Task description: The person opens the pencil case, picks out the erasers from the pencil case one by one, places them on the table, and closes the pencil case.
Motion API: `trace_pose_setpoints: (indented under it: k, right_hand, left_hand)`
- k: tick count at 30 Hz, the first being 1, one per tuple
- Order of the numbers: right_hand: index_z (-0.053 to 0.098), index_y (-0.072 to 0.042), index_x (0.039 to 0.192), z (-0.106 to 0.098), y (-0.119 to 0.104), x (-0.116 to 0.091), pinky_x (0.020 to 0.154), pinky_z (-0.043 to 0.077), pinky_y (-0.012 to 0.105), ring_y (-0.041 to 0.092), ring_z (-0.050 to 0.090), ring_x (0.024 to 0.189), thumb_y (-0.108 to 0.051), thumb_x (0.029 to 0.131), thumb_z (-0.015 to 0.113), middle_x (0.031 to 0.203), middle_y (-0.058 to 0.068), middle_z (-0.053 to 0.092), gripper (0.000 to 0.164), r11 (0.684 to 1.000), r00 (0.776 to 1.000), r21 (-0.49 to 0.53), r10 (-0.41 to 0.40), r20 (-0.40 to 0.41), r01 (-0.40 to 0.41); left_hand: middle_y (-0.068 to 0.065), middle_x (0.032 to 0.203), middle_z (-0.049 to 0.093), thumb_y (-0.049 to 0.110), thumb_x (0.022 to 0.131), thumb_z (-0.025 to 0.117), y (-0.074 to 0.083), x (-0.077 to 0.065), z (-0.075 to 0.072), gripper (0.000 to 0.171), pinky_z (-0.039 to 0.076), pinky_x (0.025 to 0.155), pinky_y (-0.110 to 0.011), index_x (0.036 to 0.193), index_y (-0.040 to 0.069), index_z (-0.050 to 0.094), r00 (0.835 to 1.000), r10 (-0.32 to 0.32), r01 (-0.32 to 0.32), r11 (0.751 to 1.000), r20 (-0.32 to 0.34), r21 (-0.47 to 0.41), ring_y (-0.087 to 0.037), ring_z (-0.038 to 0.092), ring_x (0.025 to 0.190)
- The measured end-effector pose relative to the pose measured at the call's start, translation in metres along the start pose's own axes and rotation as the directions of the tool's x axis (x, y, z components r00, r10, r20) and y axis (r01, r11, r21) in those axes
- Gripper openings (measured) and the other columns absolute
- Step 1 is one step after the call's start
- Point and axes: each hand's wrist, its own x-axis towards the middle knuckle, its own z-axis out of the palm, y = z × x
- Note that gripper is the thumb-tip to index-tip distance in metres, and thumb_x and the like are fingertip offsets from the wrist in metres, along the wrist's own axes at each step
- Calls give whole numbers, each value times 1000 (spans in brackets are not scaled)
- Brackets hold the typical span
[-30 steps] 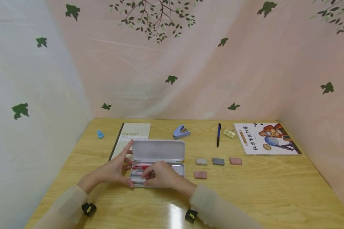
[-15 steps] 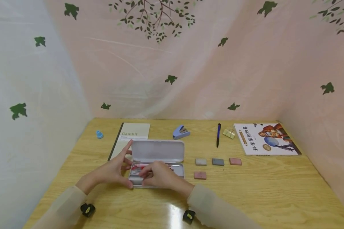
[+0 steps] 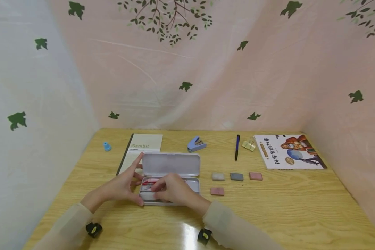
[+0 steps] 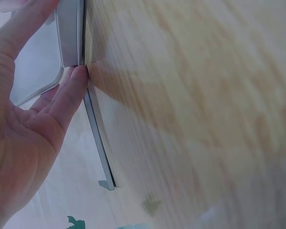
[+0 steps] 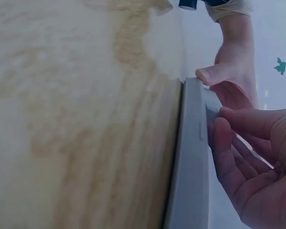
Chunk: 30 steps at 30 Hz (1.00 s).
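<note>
On the far left of the wooden worktop (image 3: 284, 211) stands a small light-blue conical piece (image 3: 107, 146). Near it lies a pale notebook with a dark spine (image 3: 146, 141), printed "Gambit". Further right are a lavender stapler (image 3: 196, 145), a blue-and-black pen (image 3: 237, 147), gold metal clips (image 3: 248, 146) and, just beside these, a white illustrated book (image 3: 290, 152). Behind hangs a pinkish cloth with green birds (image 3: 218, 69).

Open silver metal pencil case (image 3: 171, 165) at clock centre. Left hand (image 3: 123, 186) spans its 9 o'clock end, fingers spread; right hand (image 3: 175, 191) pinches whitish rectangular block (image 3: 148, 196) inside, toward 8. Lilac plastic stapler (image 3: 196, 144) at 1, slim blue-and-black pen (image 3: 237, 147) at 2, dark-spined pale notebook (image 3: 137, 149) at 10.
</note>
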Motion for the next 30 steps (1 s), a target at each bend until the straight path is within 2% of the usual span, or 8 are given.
trace_pose_setpoints:
  k: [5, 11, 17, 21, 25, 30]
  right_hand:
    - [82, -8, 95, -15, -4, -8, 49, 57, 26, 17, 66, 53, -5, 87, 80, 85, -6, 76, 9, 996, 998, 68, 57, 13, -58]
    - [82, -13, 97, -40, -5, -23, 54, 61, 33, 18, 68, 56, -11, 90, 78, 87, -6, 76, 8, 995, 999, 97, 25, 36, -29]
    - [79, -11, 107, -88, 3, -51, 68, 63, 46, 33, 71, 80, -13, 93, 75, 99, -1, 76, 15, 986, 996, 157, 43, 73, -54]
    - [79, -11, 109, -122, 13, -73, 73, 62, 49, 39, 70, 85, -17, 93, 76, 102, 2, 75, 17, 984, 994, 151, 86, 60, -95]
    - [79, -8, 108, -149, 29, -94, 71, 63, 44, 39, 70, 82, -15, 92, 77, 103, 6, 76, 17, 979, 994, 172, 102, 29, -105]
    - [78, -3, 106, -165, 53, -118, 70, 63, 45, 34, 71, 81, -12, 93, 75, 99, 10, 76, 17, 979, 993, 175, 114, -22, -108]
  left_hand:
    - [-21, 151, 31, 31, 67, 97, -1, 2, 2, 149, 53, 101, -34, 161, 26, -19, 1000, 10, -10, 1000, 4, 4, -28, 59, 117]
    - [-21, 150, 32, 30, 66, 97, -2, 0, 1, 149, 54, 100, -35, 161, 31, -18, 1000, 5, -5, 1000, -7, 0, -30, 58, 117]
    - [-24, 151, 29, 29, 66, 97, 0, 0, 2, 149, 52, 102, -37, 159, 37, -19, 1000, 16, -16, 1000, 0, -10, -32, 58, 119]
    - [-26, 151, 29, 29, 67, 97, 0, 0, 3, 148, 52, 102, -37, 159, 37, -19, 1000, 13, -13, 1000, 0, -4, -32, 57, 119]
    - [-24, 152, 29, 30, 66, 97, 0, 0, 3, 149, 52, 102, -35, 159, 37, -19, 1000, 2, -2, 1000, -7, -4, -31, 57, 119]
    - [-22, 152, 29, 30, 65, 97, 1, 1, 1, 150, 52, 102, -34, 160, 32, -19, 1000, -3, 3, 1000, -6, 2, -30, 57, 119]
